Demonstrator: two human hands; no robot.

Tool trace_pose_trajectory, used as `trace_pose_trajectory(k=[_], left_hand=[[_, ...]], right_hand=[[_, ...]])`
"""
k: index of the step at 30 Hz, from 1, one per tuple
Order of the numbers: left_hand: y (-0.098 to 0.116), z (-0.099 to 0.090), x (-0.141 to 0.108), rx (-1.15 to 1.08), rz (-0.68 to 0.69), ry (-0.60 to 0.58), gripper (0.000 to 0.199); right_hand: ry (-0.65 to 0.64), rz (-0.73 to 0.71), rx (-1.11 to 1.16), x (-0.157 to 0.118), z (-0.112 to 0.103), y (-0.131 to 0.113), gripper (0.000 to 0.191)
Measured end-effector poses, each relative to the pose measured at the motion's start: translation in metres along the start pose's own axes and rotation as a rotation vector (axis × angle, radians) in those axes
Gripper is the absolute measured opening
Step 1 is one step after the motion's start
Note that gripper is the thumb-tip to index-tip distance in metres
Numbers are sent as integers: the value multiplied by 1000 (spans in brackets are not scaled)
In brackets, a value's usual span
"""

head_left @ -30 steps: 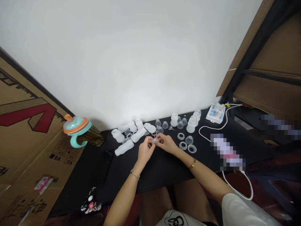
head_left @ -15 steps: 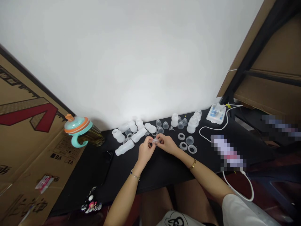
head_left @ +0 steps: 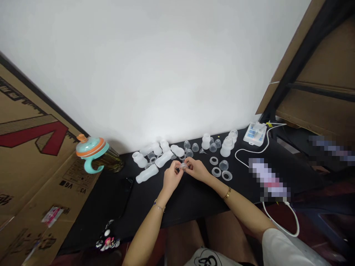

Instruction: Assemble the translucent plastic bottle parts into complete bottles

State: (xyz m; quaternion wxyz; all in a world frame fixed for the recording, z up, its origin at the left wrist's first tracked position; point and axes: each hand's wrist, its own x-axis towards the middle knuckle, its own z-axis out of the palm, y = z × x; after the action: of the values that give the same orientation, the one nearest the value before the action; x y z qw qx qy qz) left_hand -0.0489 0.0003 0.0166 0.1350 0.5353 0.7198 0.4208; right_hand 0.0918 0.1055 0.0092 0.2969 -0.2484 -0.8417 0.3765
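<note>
Between both hands, a bit above the black table (head_left: pixel 191 199), is a small translucent bottle collar ring (head_left: pixel 183 166). My left hand (head_left: pixel 172 175) pinches its left side, and my right hand (head_left: pixel 197 170) grips its right side. The fingers partly cover it, so I cannot make out whether a nipple sits in it. White baby bottles (head_left: pixel 147 173) lie and stand to the left of my left hand. Clear dome caps (head_left: pixel 195 147) stand just behind the hands. Several loose collar rings (head_left: pixel 216 171) lie to the right, beside another dome cap (head_left: pixel 223 165).
A lidded drink jug (head_left: pixel 94 153) with a turquoise handle stands at the left by a cardboard box (head_left: pixel 33 159). More white bottles (head_left: pixel 227 146) stand at the back right, near a white compartment case (head_left: pixel 255 133). A white cable (head_left: pixel 244 149) runs to a blurred-out device (head_left: pixel 269 179).
Hardly anything differs. Both hands stay in the same place on the collar ring, and the things on the table have not moved.
</note>
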Motion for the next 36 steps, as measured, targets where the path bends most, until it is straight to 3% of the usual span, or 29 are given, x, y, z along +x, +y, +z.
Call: trace_pose_trajectory(k=[13, 25, 28, 33, 36], left_hand=[[5, -2, 0, 6, 19, 11, 13], [1, 1, -3, -52, 82, 99, 13], [1, 1, -3, -59, 94, 115, 13], [1, 0, -4, -55, 95, 108, 14], [0, 1, -3, -52, 94, 106, 15]], right_hand=[[10, -13, 85, -1, 0, -3, 11], [57, -15, 33, -2, -3, -9, 11], [58, -27, 40, -3, -1, -6, 23], [50, -55, 25, -4, -1, -3, 62], [39, -57, 13, -3, -2, -4, 65]])
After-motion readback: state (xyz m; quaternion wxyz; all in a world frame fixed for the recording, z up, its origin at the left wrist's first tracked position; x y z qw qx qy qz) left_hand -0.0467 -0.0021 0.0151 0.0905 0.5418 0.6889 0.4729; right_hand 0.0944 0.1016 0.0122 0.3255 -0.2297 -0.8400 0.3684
